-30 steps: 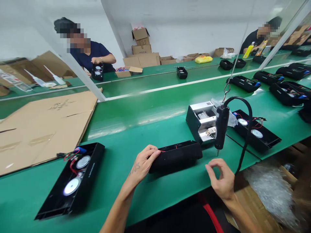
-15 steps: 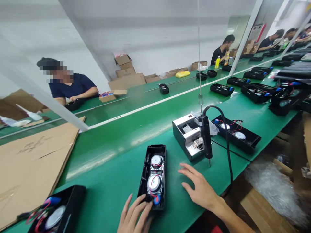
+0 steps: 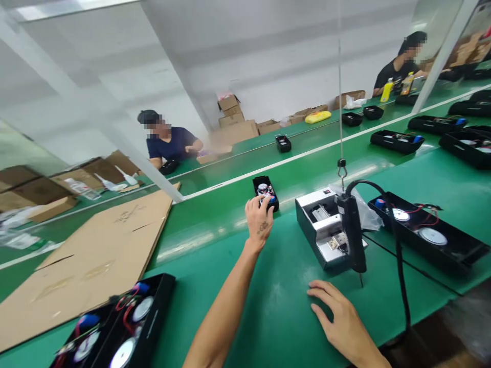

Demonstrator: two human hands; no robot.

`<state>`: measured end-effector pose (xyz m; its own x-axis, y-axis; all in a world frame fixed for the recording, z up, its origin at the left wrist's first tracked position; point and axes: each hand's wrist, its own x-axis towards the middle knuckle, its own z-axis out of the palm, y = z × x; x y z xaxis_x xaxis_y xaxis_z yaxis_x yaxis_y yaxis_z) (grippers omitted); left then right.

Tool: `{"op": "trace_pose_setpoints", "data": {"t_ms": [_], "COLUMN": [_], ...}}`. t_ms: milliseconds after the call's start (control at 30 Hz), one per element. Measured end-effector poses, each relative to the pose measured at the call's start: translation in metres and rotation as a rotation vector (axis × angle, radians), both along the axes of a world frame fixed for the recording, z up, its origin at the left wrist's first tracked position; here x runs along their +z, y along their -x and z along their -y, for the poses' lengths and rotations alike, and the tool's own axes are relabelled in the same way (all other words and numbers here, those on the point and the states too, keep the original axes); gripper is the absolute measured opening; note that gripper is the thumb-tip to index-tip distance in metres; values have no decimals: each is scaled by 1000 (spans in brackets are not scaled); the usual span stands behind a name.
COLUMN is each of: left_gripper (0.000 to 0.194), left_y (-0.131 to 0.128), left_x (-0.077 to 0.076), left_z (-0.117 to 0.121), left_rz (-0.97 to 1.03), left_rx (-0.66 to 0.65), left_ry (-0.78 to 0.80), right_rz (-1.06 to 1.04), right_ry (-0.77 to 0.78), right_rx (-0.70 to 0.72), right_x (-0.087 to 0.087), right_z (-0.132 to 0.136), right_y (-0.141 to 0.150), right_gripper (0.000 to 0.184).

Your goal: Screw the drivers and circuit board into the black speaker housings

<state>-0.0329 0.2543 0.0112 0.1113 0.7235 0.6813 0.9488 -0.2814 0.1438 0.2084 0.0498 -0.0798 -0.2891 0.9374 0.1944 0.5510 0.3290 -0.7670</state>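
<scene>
My left hand (image 3: pixel 260 217) is stretched far forward, its fingers closed over the near end of a black speaker housing (image 3: pixel 267 185). That housing lies on the green strip beyond the mat, with a round driver and a blue part inside. My right hand (image 3: pixel 339 312) hovers low over the green mat, fingers apart and holding nothing. Just beyond it hangs a black electric screwdriver (image 3: pixel 352 235), bit down, on a cable hook. Beside the screwdriver stands a silver and black screw feeder box (image 3: pixel 320 225). Several wired speaker housings (image 3: pixel 153 319) sit at the lower left.
A flat cardboard sheet (image 3: pixel 111 250) covers the left side. Another open housing (image 3: pixel 429 232) lies right of the screwdriver, whose black cord (image 3: pixel 401 276) loops down to the mat. Across the line sits a co-worker (image 3: pixel 172 140); more housings (image 3: pixel 397 142) line the right.
My left hand has carried the speaker housing from the near mat forward to the green strip. My right hand stays open near the screwdriver. The camera view has swung left.
</scene>
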Motion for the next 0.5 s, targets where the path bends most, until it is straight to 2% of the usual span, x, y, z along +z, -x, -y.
{"op": "trace_pose_setpoints", "data": {"t_ms": [33,100,200,367,433,500], "left_gripper": [30,34,40,41,43,44], "left_y": [-1,5,37,126,165,200], "left_x": [3,7,10,18,25,29], "left_z": [10,49,137,298,352,394], "left_rz": [-8,-53,-145,-258,-302,-339], "left_rx": [-6,-35,-29,208,301,355], "left_ry": [-3,7,37,8,-11,-6], "right_rz": [1,1,9,83,98,104], "right_ry": [-28,-94,-190,-210,-220,-226], "right_rx": [-4,-10,-15,65,82,77], "right_x": [-5,-17,-37,-72,-81,-82], "right_z": [0,2,4,4,4,4], "right_y": [-1,-3,-10,-25,-28,-29], "right_gripper": [28,27,28,38,40,39]}}
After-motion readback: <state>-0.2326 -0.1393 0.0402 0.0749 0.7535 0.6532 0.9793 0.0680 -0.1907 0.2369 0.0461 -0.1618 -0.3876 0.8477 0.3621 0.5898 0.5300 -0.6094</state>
